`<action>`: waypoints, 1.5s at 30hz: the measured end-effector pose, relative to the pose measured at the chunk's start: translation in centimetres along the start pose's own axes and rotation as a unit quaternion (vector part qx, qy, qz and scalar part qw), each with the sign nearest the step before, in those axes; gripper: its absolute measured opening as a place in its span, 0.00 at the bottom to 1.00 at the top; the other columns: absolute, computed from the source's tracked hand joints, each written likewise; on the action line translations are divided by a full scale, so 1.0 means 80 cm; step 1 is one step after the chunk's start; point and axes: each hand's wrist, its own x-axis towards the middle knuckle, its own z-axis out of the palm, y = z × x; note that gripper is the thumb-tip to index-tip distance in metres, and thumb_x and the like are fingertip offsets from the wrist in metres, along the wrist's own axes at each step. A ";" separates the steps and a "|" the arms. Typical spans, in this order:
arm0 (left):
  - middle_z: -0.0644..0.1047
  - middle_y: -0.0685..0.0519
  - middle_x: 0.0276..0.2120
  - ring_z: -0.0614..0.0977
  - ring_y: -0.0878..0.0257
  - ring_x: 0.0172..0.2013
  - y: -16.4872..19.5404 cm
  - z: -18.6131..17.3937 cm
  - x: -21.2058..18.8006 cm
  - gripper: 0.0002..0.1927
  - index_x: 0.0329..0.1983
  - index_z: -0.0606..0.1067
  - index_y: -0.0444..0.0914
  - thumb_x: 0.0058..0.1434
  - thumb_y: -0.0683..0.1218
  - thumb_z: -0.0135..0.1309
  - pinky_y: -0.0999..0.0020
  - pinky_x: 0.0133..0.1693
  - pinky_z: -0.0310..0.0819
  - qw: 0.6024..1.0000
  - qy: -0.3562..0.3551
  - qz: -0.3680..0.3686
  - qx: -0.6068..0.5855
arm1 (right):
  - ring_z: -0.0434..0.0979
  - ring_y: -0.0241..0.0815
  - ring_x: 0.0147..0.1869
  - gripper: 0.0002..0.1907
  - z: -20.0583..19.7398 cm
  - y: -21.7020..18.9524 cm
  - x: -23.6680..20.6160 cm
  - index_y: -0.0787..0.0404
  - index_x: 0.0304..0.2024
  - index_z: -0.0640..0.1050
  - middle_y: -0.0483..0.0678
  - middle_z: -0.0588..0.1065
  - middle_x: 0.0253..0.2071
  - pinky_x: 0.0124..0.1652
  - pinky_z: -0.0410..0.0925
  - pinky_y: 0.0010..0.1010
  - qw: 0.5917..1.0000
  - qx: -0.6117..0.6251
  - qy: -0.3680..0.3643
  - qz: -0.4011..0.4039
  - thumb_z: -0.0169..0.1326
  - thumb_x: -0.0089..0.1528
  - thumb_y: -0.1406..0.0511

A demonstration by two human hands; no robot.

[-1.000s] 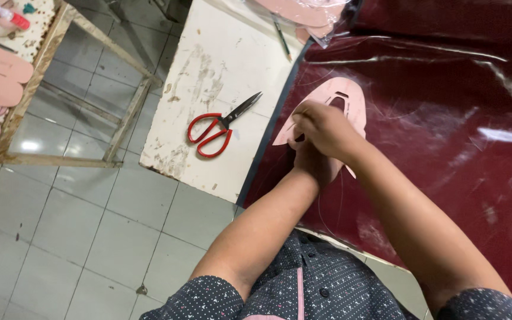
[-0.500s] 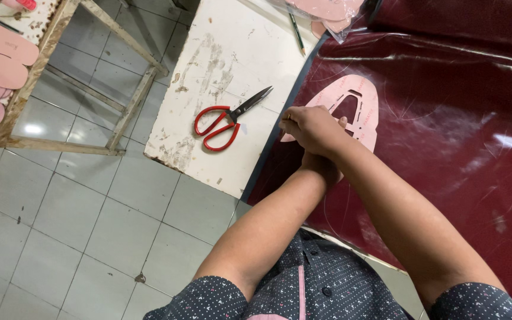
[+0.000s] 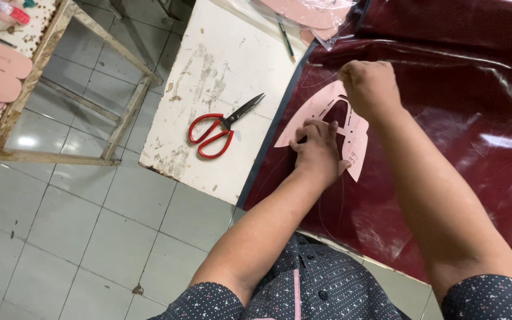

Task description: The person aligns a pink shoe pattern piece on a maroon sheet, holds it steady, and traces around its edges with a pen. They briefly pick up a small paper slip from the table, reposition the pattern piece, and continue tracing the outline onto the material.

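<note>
Pressing flat on a pink template, the left hand spreads its fingers over the lower middle of the card and pins it to the dark red sheet. The right hand sits at the template's upper right edge, knuckles up and curled into a fist; whether it grips anything there cannot be told. Both forearms reach in from the bottom of the view. To the left of the sheet, red-handled scissors lie shut on the white worktop, well apart from the hands. A pen lies further up, near a bag of pink pieces.
</note>
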 end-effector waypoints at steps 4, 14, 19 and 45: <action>0.55 0.25 0.65 0.65 0.37 0.59 0.000 0.001 0.003 0.55 0.78 0.49 0.39 0.58 0.75 0.48 0.39 0.51 0.76 0.999 -0.002 -0.009 -0.052 | 0.80 0.54 0.38 0.05 -0.025 0.015 -0.025 0.59 0.38 0.81 0.52 0.79 0.34 0.44 0.72 0.45 0.998 -0.013 0.012 0.057 0.59 0.69 0.65; 0.55 0.21 0.64 0.67 0.34 0.58 -0.002 -0.009 0.003 0.55 0.78 0.48 0.35 0.63 0.76 0.44 0.44 0.48 0.79 0.999 -0.016 0.022 -0.027 | 0.79 0.55 0.40 0.07 -0.074 -0.045 -0.149 0.61 0.38 0.82 0.54 0.79 0.34 0.49 0.72 0.46 0.986 0.002 -0.010 0.167 0.60 0.67 0.63; 0.57 0.23 0.63 0.68 0.37 0.55 0.000 -0.015 -0.003 0.54 0.77 0.50 0.36 0.61 0.76 0.45 0.47 0.46 0.80 1.000 -0.009 0.016 -0.020 | 0.80 0.54 0.44 0.06 -0.085 -0.081 -0.202 0.61 0.39 0.82 0.52 0.80 0.36 0.60 0.71 0.45 0.985 0.007 0.003 0.174 0.60 0.67 0.64; 0.63 0.34 0.59 0.69 0.44 0.51 -0.006 -0.001 0.011 0.45 0.75 0.55 0.37 0.63 0.68 0.47 0.57 0.40 0.78 0.998 0.021 0.053 -0.014 | 0.82 0.49 0.43 0.05 -0.083 -0.122 -0.239 0.61 0.41 0.81 0.50 0.81 0.39 0.62 0.69 0.46 0.984 0.055 0.005 0.170 0.60 0.65 0.65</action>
